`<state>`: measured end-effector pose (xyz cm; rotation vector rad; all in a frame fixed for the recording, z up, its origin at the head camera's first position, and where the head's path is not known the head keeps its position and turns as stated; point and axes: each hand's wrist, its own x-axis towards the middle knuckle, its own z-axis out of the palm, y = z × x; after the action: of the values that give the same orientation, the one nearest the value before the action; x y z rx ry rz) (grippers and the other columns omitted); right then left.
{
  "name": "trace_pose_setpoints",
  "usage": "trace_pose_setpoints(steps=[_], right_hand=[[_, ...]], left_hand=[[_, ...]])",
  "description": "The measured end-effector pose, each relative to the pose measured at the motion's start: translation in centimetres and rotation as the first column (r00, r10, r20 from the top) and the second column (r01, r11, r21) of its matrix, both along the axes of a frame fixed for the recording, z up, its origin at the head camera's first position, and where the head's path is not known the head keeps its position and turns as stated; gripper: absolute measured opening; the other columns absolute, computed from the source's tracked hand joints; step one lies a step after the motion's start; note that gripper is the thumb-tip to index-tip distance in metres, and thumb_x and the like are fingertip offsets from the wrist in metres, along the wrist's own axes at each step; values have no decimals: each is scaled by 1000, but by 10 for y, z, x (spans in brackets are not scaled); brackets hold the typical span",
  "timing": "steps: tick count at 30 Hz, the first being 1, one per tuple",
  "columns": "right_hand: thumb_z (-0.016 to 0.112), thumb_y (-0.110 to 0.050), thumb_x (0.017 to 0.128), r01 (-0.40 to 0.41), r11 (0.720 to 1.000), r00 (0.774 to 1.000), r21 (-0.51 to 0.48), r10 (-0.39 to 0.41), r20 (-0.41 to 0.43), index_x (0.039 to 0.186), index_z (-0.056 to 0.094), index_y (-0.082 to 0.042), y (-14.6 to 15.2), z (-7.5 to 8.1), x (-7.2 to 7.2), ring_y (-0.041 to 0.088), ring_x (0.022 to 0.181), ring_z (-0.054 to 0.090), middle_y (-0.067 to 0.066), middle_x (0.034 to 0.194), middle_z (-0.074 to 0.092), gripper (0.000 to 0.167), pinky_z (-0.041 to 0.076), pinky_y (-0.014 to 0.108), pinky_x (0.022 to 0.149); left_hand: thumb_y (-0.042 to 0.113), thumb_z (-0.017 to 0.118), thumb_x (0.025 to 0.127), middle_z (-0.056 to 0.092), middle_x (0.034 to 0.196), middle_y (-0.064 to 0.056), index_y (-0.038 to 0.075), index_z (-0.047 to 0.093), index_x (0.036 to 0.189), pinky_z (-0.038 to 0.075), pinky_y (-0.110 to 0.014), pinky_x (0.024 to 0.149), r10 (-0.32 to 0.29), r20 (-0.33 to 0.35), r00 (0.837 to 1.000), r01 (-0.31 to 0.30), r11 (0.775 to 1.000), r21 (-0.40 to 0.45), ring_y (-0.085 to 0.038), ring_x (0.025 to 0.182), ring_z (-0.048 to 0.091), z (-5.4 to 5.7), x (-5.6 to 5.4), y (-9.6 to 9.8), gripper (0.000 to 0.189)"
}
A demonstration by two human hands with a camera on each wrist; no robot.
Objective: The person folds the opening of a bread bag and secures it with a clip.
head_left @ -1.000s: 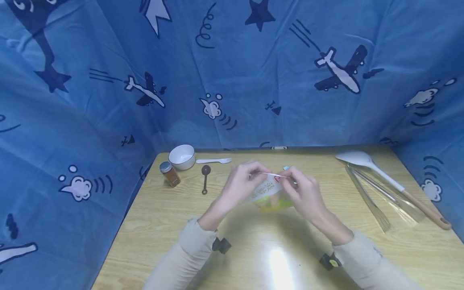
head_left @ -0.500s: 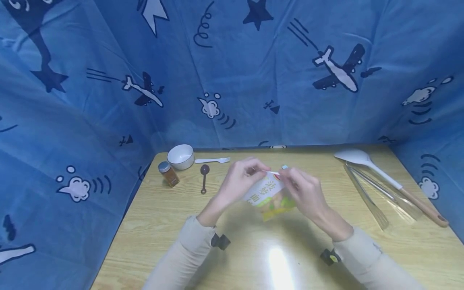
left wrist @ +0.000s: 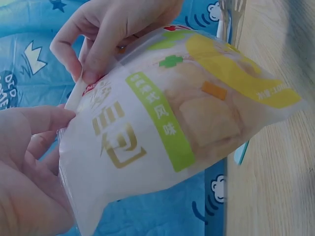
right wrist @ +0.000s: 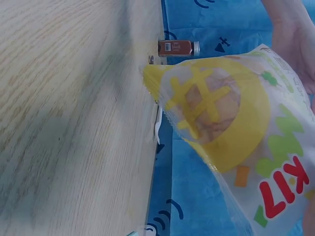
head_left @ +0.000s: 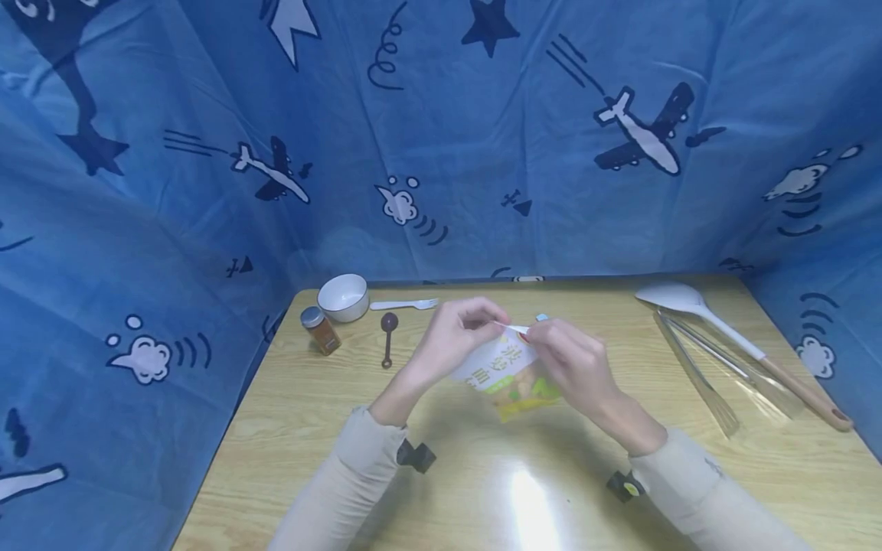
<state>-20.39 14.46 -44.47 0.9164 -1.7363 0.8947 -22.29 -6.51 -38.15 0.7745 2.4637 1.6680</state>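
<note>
A bread bag [head_left: 513, 375], white and yellow with clear parts that show bread pieces, hangs above the table. My left hand [head_left: 451, 340] pinches its top edge on one side, and my right hand [head_left: 572, 360] pinches the same edge close by. In the left wrist view, the left hand [left wrist: 29, 172] is at lower left of the bag [left wrist: 167, 108], and the right hand [left wrist: 118, 39] is at the top. The top edge looks flat between the fingers; whether it is torn I cannot tell. The right wrist view shows the yellow end of the bag [right wrist: 216, 108].
At the back left stand a white bowl [head_left: 344, 298] and a spice jar [head_left: 321, 330], near a white fork [head_left: 404, 304] and a brown measuring spoon [head_left: 389, 337]. To the right lie a large white spoon [head_left: 678, 298] with a wooden handle and metal tongs [head_left: 699, 375].
The bag has swung so that more of its printed front shows, and its lower end has shifted left. Both hands keep their pinch on the top edge in nearly the same place.
</note>
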Motion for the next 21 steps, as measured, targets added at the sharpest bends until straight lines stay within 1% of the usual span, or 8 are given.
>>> trace_pose_setpoints(steps=[2,4,8,10,13,16,19,21], right_hand=[[66,7,89,5,1000,1000,3,-5,3,89,70,1,-1,-1,0,29,76,76,12,86,77,8,64,25,80],[65,8,87,14,1000,1000,2,-14,2,88,70,0,-3,-1,-1,29,75,75,12,86,77,9,64,25,77],[64,9,87,37,999,999,4,-37,2,87,70,0,-3,-2,-1,27,72,74,11,84,76,11,64,26,72],[63,10,86,46,999,999,7,-46,2,87,70,-1,-2,-2,0,26,71,74,11,83,76,13,64,26,70],[62,11,85,49,999,999,11,-49,7,87,70,-1,-2,-2,0,26,70,74,10,83,76,14,63,25,68],[62,12,84,42,999,999,8,-42,12,86,70,-1,-1,-2,0,26,70,73,10,83,75,15,63,25,68],[61,12,84,36,999,999,2,-36,15,86,70,-1,0,-2,0,25,70,73,10,83,76,16,63,25,68],[61,11,85,35,999,999,1,-35,17,86,70,-1,0,-2,-1,25,70,73,10,83,75,15,62,25,67]], left_hand=[[1,68,96,78,112,-15,2,73,109,61,-27,84,-14,1,1000,14,1000,-17,-21,95,75,-1,0,0,14],[2,64,98,77,112,-14,4,71,109,61,-28,85,-32,-15,999,31,998,-53,-21,97,73,-2,1,0,13],[8,59,101,76,108,-5,12,68,107,60,-33,89,-41,-57,998,31,988,-153,-17,98,70,-2,4,0,12],[9,58,101,76,108,-3,14,68,106,59,-37,92,-39,-63,997,27,983,-180,-17,99,70,-1,6,1,13],[13,61,100,76,109,-2,15,69,106,58,-40,96,-30,-65,997,17,982,-189,-18,103,70,0,7,1,10],[18,65,101,76,110,-4,14,69,108,58,-40,98,-25,-65,998,13,983,-181,-19,107,71,1,7,2,8],[21,68,102,77,113,-6,13,69,114,59,-38,95,-17,-59,998,6,985,-175,-21,106,72,1,6,3,15],[23,69,101,77,115,-6,13,70,118,59,-36,94,-3,-51,999,-6,982,-190,-21,106,72,1,5,3,20]])
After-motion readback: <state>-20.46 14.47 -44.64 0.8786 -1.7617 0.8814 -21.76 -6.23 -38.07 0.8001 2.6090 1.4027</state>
